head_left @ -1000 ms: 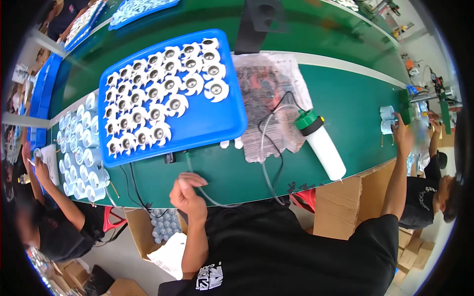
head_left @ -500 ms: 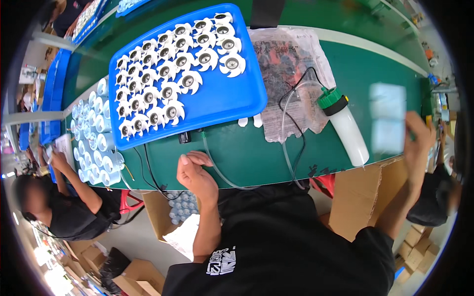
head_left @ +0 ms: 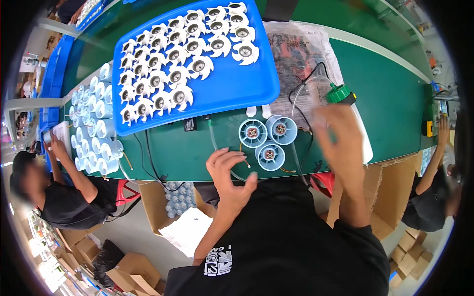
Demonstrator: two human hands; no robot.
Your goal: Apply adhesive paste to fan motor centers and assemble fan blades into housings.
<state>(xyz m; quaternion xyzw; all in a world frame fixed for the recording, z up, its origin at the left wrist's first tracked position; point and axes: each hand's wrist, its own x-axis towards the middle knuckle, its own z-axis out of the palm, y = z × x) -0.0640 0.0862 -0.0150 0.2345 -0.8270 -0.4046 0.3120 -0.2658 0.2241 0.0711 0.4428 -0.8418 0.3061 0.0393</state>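
Three light blue plastic cylinders (head_left: 270, 156) stand close together on the green table, with copper-wound motor cores and short wires inside. My left hand (head_left: 231, 178) is at their near left, thumb and fingers spread, holding nothing. My right hand (head_left: 340, 140) is up on their right, in front of the white bottle (head_left: 366, 143) with a green cap (head_left: 338, 92). It is smeared by motion, but a gap shows between thumb and fingers and nothing is seen in it. A blue tray (head_left: 232, 91) behind bears rows of white fan impellers (head_left: 199, 65).
Many light blue cylinders (head_left: 104, 127) stand at the left. Clear tubing and black cables (head_left: 150, 167) cross the table. A printed paper sheet (head_left: 291, 59) lies beside the tray. Cardboard boxes (head_left: 390, 197) flank me below the edge. Other people sit at both sides.
The pale blue cylinders that my right hand held at the far right now stand on the table before me. My right hand has come left, empty; my left hand has opened and moved right.
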